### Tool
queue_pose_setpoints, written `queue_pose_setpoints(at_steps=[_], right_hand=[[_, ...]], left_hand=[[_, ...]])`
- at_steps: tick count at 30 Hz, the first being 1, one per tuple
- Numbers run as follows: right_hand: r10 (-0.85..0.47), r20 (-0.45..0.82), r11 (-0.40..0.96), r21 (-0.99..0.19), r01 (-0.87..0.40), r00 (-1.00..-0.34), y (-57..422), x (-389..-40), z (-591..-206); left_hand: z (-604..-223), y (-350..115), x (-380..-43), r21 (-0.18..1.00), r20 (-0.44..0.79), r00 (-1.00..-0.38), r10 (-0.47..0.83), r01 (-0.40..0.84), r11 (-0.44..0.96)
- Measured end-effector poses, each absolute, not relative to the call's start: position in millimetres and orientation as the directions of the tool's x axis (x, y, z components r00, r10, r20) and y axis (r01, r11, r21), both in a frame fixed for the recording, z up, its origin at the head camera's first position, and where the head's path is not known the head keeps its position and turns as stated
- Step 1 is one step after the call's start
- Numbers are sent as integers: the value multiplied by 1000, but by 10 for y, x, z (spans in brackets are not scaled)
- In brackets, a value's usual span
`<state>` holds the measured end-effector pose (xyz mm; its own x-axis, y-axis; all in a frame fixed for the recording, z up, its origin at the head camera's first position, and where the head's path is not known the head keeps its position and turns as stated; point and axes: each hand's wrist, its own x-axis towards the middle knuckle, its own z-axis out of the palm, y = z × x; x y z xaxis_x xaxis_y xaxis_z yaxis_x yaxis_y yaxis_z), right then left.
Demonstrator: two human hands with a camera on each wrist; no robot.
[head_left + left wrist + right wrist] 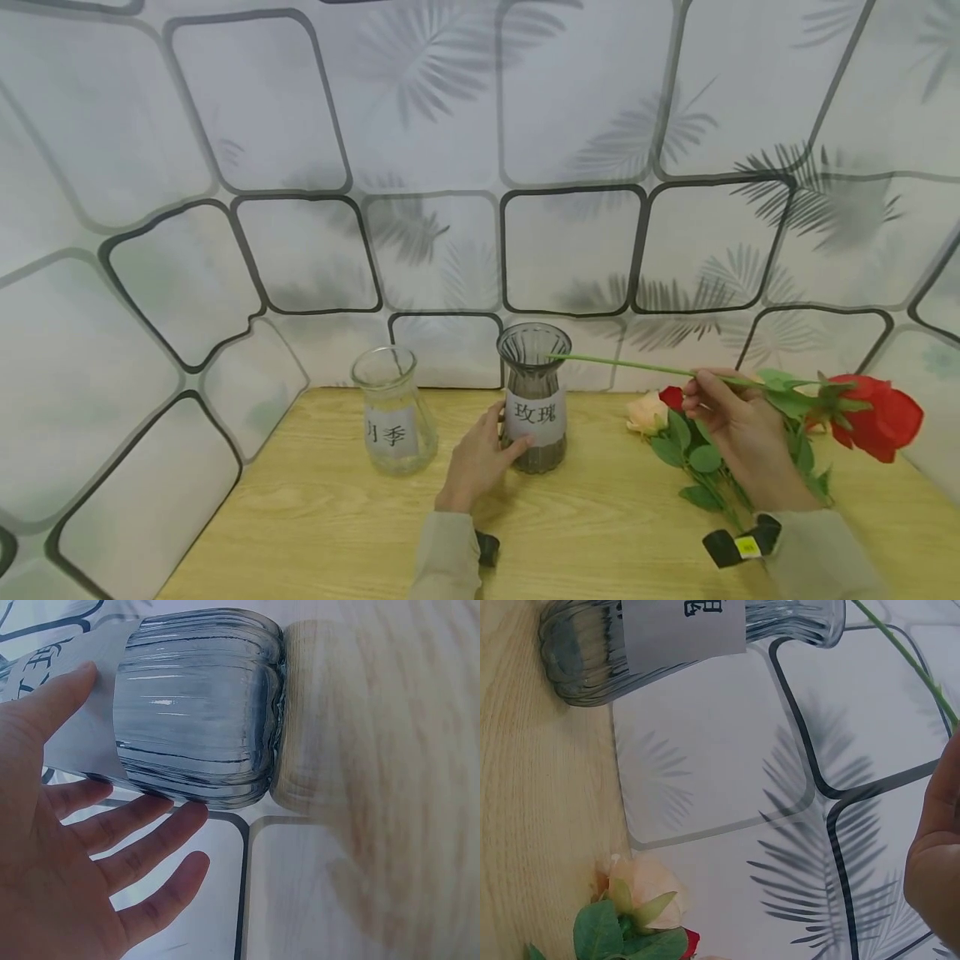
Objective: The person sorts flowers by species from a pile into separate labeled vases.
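Note:
A grey fluted glass vase (542,457) with a white paper label (547,412) stands upright on the table. My left hand (480,458) holds it at the side; in the left wrist view its thumb (71,686) lies on the label and its fingers (154,814) are along the other side. With my right hand (750,442) I pinch the long green stem of a red artificial rose (881,417). The bloom points right, and the stem runs nearly level leftward, its tip overlapping the vase mouth in the head view. The right wrist view shows the stem (911,664) beside the vase rim.
Left of the grey vase stands a clear glass vase (420,425), also labelled. Under my right hand lie more artificial flowers, including a peach bloom (647,413), a red one (671,398) and green leaves (703,458). A patterned cloth wall (435,250) rises behind the wooden table (300,517).

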<state>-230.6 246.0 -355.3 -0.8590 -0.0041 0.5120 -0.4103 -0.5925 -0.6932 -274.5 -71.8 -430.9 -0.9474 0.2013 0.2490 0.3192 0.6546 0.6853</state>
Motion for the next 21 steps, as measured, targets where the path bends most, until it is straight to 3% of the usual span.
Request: queue_pose_setpoints(at_steps=[21], right_hand=[[2, 448, -300, -852, -428, -894, 2240, -2378, -3270]], left_hand=[[-4317, -727, -2750, 671, 268, -940, 209, 338, 660]])
